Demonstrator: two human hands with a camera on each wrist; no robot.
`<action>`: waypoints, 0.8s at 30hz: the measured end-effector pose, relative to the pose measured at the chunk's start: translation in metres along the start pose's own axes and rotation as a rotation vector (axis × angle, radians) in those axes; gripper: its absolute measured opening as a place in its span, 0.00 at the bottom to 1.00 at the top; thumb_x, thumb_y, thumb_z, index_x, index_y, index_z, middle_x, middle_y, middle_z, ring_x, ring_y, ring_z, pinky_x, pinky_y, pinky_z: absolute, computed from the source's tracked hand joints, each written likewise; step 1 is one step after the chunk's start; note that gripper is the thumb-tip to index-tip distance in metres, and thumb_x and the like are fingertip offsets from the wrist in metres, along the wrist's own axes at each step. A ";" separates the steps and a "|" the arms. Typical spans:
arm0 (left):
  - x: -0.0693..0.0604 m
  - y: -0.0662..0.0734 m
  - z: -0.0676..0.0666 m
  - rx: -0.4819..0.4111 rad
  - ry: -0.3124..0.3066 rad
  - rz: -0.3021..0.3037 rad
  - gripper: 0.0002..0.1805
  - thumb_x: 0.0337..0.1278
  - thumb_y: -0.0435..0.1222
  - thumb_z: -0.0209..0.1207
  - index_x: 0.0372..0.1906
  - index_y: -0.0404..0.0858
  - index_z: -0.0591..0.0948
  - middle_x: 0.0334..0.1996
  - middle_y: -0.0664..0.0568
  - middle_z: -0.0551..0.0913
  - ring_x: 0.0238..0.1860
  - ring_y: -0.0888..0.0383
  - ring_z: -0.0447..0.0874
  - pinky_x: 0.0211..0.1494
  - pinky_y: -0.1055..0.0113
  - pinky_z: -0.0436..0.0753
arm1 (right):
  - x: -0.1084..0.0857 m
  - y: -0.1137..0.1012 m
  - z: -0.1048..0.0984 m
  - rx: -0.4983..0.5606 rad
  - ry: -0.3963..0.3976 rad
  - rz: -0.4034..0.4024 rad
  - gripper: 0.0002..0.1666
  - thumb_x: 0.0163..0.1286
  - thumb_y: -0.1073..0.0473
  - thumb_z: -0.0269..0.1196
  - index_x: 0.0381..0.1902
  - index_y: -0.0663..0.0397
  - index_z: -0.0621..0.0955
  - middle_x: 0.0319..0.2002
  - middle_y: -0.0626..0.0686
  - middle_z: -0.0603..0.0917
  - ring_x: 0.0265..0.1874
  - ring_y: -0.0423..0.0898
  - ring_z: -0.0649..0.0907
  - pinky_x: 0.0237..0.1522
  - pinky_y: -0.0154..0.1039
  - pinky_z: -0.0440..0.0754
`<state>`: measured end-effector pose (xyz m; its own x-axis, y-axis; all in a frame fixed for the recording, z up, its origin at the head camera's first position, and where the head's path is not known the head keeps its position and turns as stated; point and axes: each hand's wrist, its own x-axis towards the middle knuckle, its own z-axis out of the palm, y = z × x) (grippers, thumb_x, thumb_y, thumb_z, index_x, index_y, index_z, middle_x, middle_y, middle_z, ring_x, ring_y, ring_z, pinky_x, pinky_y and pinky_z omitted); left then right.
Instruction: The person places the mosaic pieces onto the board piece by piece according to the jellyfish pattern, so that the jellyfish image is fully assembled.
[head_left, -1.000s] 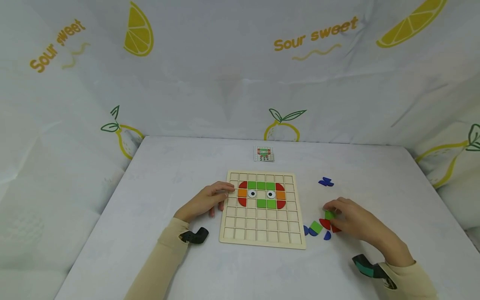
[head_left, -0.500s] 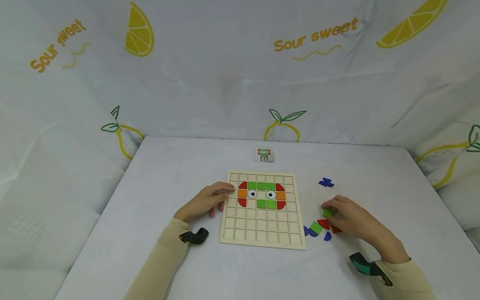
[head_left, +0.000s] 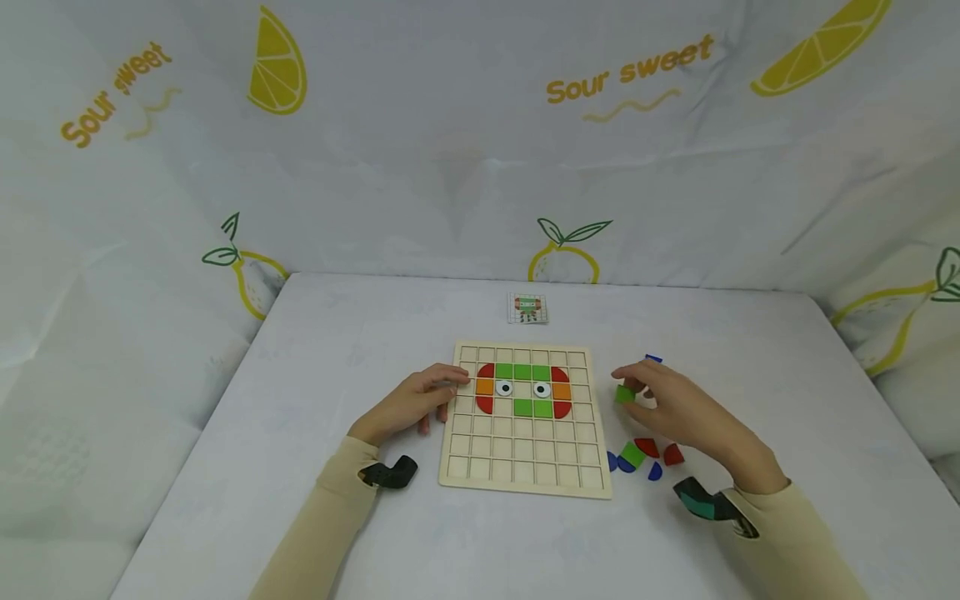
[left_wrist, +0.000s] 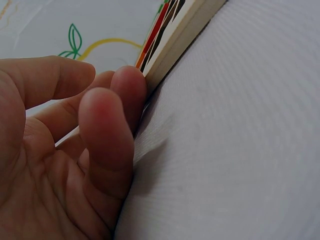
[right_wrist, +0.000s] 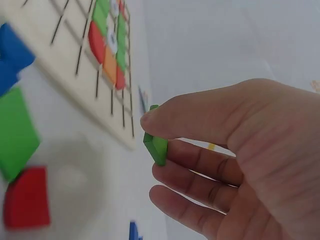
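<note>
A pale wooden grid board lies flat on the table, with red, orange and green tiles and two eye pieces set in its upper cells. Beside its left edge is my left hand, fingers loosely bent, the fingertips touching or nearly touching the board's rim. My right hand pinches a green square tile between thumb and fingers, above the table just right of the board. Below that hand lie a loose green square, a red quarter-round piece, another red piece and blue rounded pieces.
Behind the board sits a small picture card showing a coloured figure on a grid. Some blue pieces lie farther back on the right, partly hidden by my right hand. A white patterned cloth hangs behind the table.
My right hand has picked up the green square from the loose pieces and carried it up and left towards the board. My left hand and the board have not moved.
</note>
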<state>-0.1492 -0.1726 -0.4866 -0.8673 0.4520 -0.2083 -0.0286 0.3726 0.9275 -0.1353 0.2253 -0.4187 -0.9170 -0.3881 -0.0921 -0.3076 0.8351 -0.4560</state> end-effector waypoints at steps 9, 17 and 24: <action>-0.001 0.001 0.000 0.003 -0.003 -0.002 0.18 0.76 0.39 0.52 0.66 0.49 0.77 0.27 0.48 0.78 0.25 0.56 0.73 0.22 0.69 0.77 | 0.026 -0.040 -0.001 0.023 -0.026 -0.137 0.23 0.66 0.63 0.69 0.59 0.59 0.81 0.49 0.52 0.82 0.50 0.51 0.82 0.52 0.50 0.86; 0.001 -0.003 -0.001 0.007 -0.003 0.001 0.18 0.76 0.39 0.52 0.66 0.50 0.77 0.27 0.47 0.78 0.25 0.56 0.73 0.22 0.69 0.78 | 0.047 -0.074 0.001 0.054 -0.061 -0.203 0.24 0.67 0.60 0.70 0.60 0.57 0.80 0.50 0.51 0.83 0.51 0.50 0.83 0.53 0.51 0.86; 0.000 -0.001 -0.001 0.002 -0.004 0.011 0.18 0.76 0.39 0.52 0.66 0.49 0.77 0.27 0.48 0.78 0.25 0.57 0.73 0.22 0.69 0.78 | 0.063 -0.091 0.002 0.069 -0.061 -0.284 0.24 0.67 0.62 0.69 0.60 0.55 0.79 0.50 0.52 0.84 0.50 0.49 0.83 0.52 0.48 0.86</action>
<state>-0.1496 -0.1739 -0.4877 -0.8655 0.4595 -0.1994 -0.0181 0.3691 0.9292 -0.1647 0.1243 -0.3850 -0.7791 -0.6269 -0.0040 -0.5301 0.6621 -0.5298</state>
